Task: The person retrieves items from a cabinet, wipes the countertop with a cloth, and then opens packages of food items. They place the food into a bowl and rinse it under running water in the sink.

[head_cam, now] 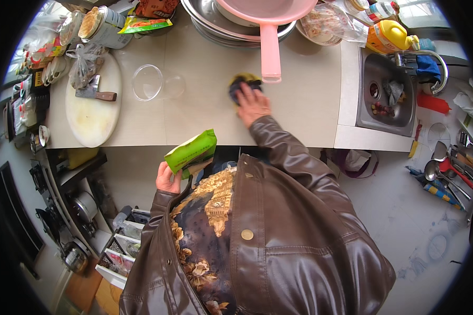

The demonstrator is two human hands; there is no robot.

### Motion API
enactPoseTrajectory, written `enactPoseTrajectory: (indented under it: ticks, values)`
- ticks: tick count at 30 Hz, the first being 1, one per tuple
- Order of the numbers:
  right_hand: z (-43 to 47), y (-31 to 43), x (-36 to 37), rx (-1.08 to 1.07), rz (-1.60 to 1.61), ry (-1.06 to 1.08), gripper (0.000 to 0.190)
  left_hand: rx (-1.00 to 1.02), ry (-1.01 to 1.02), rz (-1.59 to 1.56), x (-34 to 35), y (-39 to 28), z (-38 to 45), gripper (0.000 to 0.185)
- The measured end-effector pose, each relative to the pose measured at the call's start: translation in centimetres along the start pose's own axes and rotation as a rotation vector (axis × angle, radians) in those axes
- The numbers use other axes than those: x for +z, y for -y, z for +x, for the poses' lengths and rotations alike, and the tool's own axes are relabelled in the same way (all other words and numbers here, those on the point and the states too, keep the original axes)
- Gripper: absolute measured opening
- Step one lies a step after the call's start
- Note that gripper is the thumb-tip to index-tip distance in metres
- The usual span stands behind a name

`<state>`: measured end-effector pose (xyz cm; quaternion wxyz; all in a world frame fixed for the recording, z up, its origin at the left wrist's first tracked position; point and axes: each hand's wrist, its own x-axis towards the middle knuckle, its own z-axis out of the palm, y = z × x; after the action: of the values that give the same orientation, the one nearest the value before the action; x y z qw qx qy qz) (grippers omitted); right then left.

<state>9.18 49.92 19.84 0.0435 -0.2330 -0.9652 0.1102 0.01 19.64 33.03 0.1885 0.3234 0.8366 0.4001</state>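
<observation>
My right hand (253, 104) presses a dark cloth (239, 89) with yellow edges flat on the beige countertop (205, 114). Just beyond it, the handle of a pink plastic ladle (270, 51) juts out over the counter. At the front edge, my left hand (168, 179) grips a green packet (193, 152) that bears writing, holding it up off the surface. A clear round plastic container (147, 82) rests on the counter to the left of the cloth.
On the left lies an oval cutting board (92, 122) with a cleaver (96, 93) and a knotted plastic bag (84, 65). Stacked metal basins (205, 24) stand at the back. To the right are a steel sink (394, 123), a yellow bottle (388, 35) and several hanging utensils (441, 165).
</observation>
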Motion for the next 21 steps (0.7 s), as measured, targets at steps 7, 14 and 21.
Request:
enactPoseTrajectory:
  ticks: [7,14,21]
  values:
    - [-1.9,-27.2,-2.4,0.314,-0.229,-0.453,0.040,0.078,0.082,-0.030,-0.3,0.1,2.9,0.022]
    - [0.1,-17.1,-8.6,0.064,0.143,-0.604,0.040,0.127,0.083,-0.027,0.3,0.0,4.4,0.024]
    - [-8.5,-4.7,-2.9,-0.050,0.108,-0.075,0.036,0.194,0.096,-0.059,4.0,-1.8,7.4,0.021]
